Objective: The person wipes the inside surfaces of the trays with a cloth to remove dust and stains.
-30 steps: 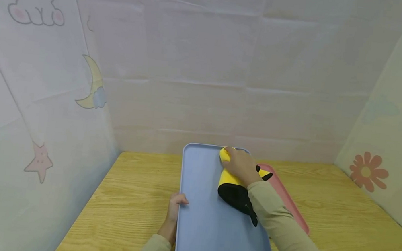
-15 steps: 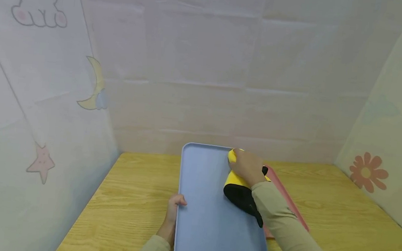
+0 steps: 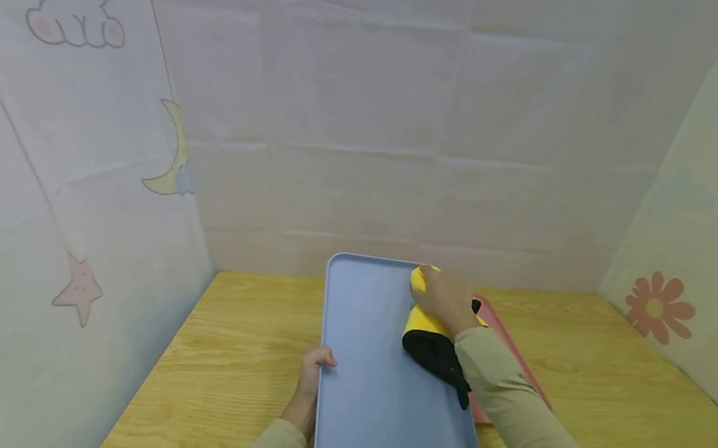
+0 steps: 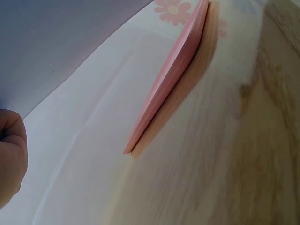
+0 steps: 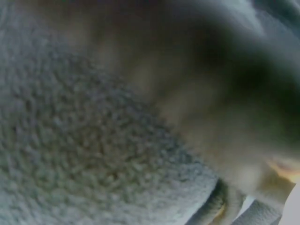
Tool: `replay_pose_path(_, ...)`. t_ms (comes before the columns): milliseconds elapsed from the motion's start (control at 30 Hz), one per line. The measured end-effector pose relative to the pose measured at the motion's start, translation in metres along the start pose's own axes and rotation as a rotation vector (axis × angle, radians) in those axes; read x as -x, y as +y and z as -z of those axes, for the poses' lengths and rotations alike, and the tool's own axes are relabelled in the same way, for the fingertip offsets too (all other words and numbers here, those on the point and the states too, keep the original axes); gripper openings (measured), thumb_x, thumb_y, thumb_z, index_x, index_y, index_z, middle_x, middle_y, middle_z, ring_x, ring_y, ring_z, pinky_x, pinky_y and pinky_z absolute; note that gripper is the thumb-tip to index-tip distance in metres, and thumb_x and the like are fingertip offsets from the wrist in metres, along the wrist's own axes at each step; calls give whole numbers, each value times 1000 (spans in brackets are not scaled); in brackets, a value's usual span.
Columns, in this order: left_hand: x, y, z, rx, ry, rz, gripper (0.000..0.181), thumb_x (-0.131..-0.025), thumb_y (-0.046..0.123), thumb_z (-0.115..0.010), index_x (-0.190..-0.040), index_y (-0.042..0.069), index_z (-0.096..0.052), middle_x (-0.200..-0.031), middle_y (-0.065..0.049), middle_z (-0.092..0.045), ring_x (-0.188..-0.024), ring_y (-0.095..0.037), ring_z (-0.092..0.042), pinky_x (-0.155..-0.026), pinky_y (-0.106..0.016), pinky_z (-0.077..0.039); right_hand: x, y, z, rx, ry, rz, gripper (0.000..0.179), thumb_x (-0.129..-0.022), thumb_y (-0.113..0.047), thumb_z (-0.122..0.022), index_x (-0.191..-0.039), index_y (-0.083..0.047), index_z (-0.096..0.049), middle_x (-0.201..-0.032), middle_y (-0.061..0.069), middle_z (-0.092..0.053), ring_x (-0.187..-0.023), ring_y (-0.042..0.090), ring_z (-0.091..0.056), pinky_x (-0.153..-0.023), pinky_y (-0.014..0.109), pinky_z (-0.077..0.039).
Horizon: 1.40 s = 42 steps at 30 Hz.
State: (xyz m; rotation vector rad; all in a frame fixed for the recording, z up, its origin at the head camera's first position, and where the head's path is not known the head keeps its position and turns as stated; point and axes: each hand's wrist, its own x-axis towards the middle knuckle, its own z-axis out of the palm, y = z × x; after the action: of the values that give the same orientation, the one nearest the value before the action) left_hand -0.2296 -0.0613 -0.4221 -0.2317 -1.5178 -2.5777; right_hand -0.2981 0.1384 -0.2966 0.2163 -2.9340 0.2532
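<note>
A light blue tray (image 3: pixel 373 413) is held raised and tilted above the table. My left hand (image 3: pixel 312 374) grips its left edge, thumb over the rim; part of that hand (image 4: pixel 11 164) shows in the left wrist view beside the tray's underside (image 4: pixel 61 42). Bunched in my right hand (image 3: pixel 445 301) is a yellow and black cloth (image 3: pixel 430 350), which lies against the upper right of the tray's face. Up close in the right wrist view, the cloth (image 5: pixel 93 136) looks grey and fuzzy, and the fingers are too blurred to make out.
Behind the blue tray, at its right, a pink tray (image 3: pixel 510 339) lies on the wooden table (image 3: pixel 236 356). In the left wrist view the pink tray's rim (image 4: pixel 173 70) is seen edge-on. Printed sheets (image 3: pixel 357 108) stand around the table's back and sides.
My right hand has moved a little to the right across the blue tray with the cloth. My left hand keeps its grip in nearly the same place.
</note>
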Motion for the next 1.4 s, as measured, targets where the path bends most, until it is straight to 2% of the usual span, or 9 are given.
replay_pose_path(167, 4, 15, -12, -24, 116, 150, 27, -63, -5, -34, -46, 16, -36, -55, 7, -38, -55, -7, -40, -55, -17, -36, -1, -13, 1, -73, -14, 48, 50, -83, -29, -55, -128, -9, -46, -104, 18, -57, -73, 29, -49, -59, 37, -37)
replay_pose_path(300, 6, 14, -12, 0, 72, 291, 8, -75, 4, -38, -74, 7, -46, -81, -2, -47, -72, -12, -46, -69, -22, -39, -2, -21, 2, -106, -19, 78, 52, -83, -30, -55, -130, -10, -44, -102, 15, -58, -72, 26, -49, -62, 36, -37)
replay_pose_path(367, 8, 13, -11, 43, 8, 360, 12, -84, 13, -37, -91, 6, -44, -91, -4, -48, -79, -13, -49, -74, -25, -40, -2, -22, 1, -104, -12, 86, 52, -83, -30, -55, -130, -11, -44, -101, 14, -59, -72, 26, -49, -63, 37, -37)
replay_pose_path(433, 8, 12, -10, 90, -44, 376, 20, -90, 22, -36, -100, 7, -45, -93, -3, -53, -81, -13, -53, -75, -26, -41, -2, -23, 1, -95, -7, 87, 52, -83, -30, -55, -130, -12, -44, -102, 14, -59, -73, 26, -49, -64, 37, -37)
replay_pose_path(567, 7, 9, -7, 92, -96, 338, 32, -97, 35, -34, -98, 10, -54, -86, 0, -60, -78, -11, -57, -71, -26, -44, -2, -22, 2, -101, -7, 75, 52, -83, -30, -55, -130, -11, -44, -102, 14, -58, -72, 25, -49, -60, 35, -37)
replay_pose_path(767, 2, 6, -6, -115, 55, 205, 33, -95, 30, -42, -75, 8, -57, -65, 1, -56, -57, -10, -54, -54, -23, -45, -1, -20, 5, -95, 1, 67, 53, -83, -31, -56, -130, -11, -43, -95, 14, -58, -63, 24, -47, -53, 32, -35)
replay_pose_path(1000, 1, 7, -12, -359, 154, 93, 46, -96, 27, -41, -53, 12, -34, -49, 4, -34, -45, -7, -36, -44, -20, -33, -2, -20, 2, -80, 5, 81, 52, -83, -32, -56, -130, -12, -44, -97, 13, -58, -66, 24, -48, -54, 32, -35)
replay_pose_path(1200, 4, 8, -16, -356, 142, 68, 43, -97, 27, -38, -59, 9, -43, -55, 3, -40, -50, -8, -40, -47, -21, -36, 0, -22, 2, -84, 9, 80, 52, -82, -30, -57, -130, -12, -44, -88, 10, -56, -64, 23, -46, -53, 30, -34)
replay_pose_path(1400, 4, 8, -16, -381, 104, 74, 42, -99, 26, -31, -91, -7, -56, -69, 0, -49, -63, -10, -47, -58, -26, -41, 1, -20, 2, -80, 10, 90, 52, -83, -30, -56, -130, -11, -44, -86, 11, -57, -63, 23, -46, -52, 30, -33)
